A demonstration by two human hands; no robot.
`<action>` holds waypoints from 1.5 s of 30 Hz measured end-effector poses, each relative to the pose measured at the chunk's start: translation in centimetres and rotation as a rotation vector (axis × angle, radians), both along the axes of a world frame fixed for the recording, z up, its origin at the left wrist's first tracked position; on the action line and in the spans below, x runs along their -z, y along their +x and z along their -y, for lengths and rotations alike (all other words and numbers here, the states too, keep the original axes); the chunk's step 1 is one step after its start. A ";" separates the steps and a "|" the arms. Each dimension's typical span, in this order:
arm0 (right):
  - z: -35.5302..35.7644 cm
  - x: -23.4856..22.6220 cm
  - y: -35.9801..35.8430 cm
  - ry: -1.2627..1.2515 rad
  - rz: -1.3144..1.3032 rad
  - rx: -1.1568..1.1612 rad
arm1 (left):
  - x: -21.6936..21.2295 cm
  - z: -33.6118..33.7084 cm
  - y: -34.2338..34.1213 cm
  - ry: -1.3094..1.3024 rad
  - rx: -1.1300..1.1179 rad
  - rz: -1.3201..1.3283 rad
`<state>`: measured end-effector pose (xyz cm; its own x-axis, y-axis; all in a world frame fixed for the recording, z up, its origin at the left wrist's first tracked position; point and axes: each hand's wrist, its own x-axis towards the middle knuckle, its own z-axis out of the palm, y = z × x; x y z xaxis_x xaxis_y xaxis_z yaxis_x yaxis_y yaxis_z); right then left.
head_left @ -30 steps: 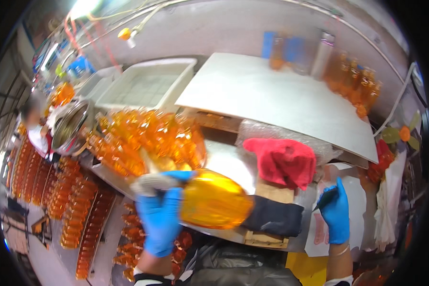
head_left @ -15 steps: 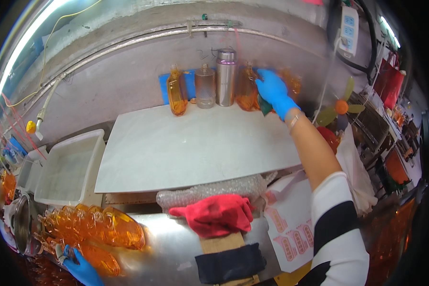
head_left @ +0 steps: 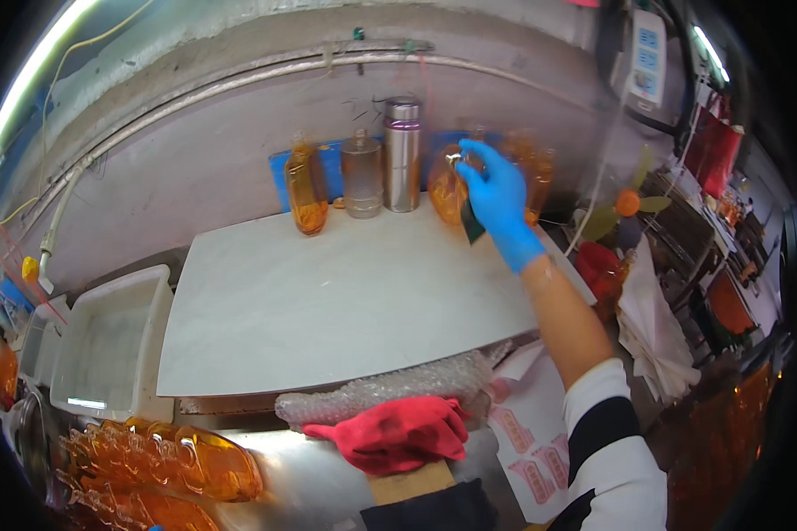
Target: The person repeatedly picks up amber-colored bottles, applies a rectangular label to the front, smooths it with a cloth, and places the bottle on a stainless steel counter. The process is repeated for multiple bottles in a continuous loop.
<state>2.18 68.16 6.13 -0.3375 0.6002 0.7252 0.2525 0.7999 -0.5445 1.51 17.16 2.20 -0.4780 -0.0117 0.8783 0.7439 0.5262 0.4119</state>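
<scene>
My right hand [head_left: 503,202], in a blue glove, reaches over the far right of the white board [head_left: 345,310]. Its thumb and fingers close at the upper end of an amber glass bottle [head_left: 445,188], which leans toward the hand. A dark green piece of pad or cloth [head_left: 472,225] sticks out below the palm. More amber bottles [head_left: 540,177] stand partly hidden behind this hand. Left of them are a steel flask [head_left: 403,164], a clear bottle [head_left: 362,177] and another amber bottle [head_left: 306,190]. Only a blue sliver of my left hand [head_left: 156,528] shows at the lower edge, fingers hidden.
Several amber bottles [head_left: 195,460] lie at lower left on a metal table. Red cloth [head_left: 398,434] and bubble wrap [head_left: 372,403] edge the board's front. A white tub [head_left: 106,341] sits left; a small fan [head_left: 627,203] and power strip [head_left: 646,57] are right.
My right hand has drawn back slightly toward me, with the amber bottle now leaning at its fingers. My left hand has dropped almost out of view below. The whole view has shifted a little.
</scene>
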 end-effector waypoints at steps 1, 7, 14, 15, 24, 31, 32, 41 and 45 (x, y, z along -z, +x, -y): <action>2.9 -0.6 2.1 0.037 -0.061 -0.085 | 0.1 -0.7 0.5 -0.006 0.188 -0.009; 15.7 -5.4 12.2 -0.331 0.015 -0.749 | 1.2 -6.8 2.5 -0.290 0.992 0.415; 21.0 3.7 17.8 -0.922 0.039 -0.806 | 4.3 -11.0 9.0 0.259 1.497 1.257; 20.0 5.6 19.0 -0.933 -0.062 -0.721 | 4.9 -11.1 9.2 0.296 1.396 1.260; 14.7 15.3 39.7 -0.645 0.283 0.398 | 11.1 -10.8 7.8 0.164 0.999 0.994; 16.5 16.3 39.9 -0.110 0.865 0.116 | 9.5 -10.5 8.7 0.113 0.942 1.106; 16.6 16.3 40.0 -0.093 0.918 0.125 | 10.0 -10.5 8.4 0.085 0.953 1.043; 16.6 18.1 44.6 -0.475 0.584 0.682 | 11.0 -10.4 7.7 0.112 0.952 1.027; 17.2 20.4 45.0 -0.681 0.374 0.860 | 9.7 -10.3 8.3 0.067 0.918 1.138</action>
<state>47.21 50.99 -14.25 0.2468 0.9634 0.1045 0.8070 -0.1447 -0.5725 9.77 27.51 -7.54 -0.7602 0.6485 0.0395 0.0632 0.0134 0.9979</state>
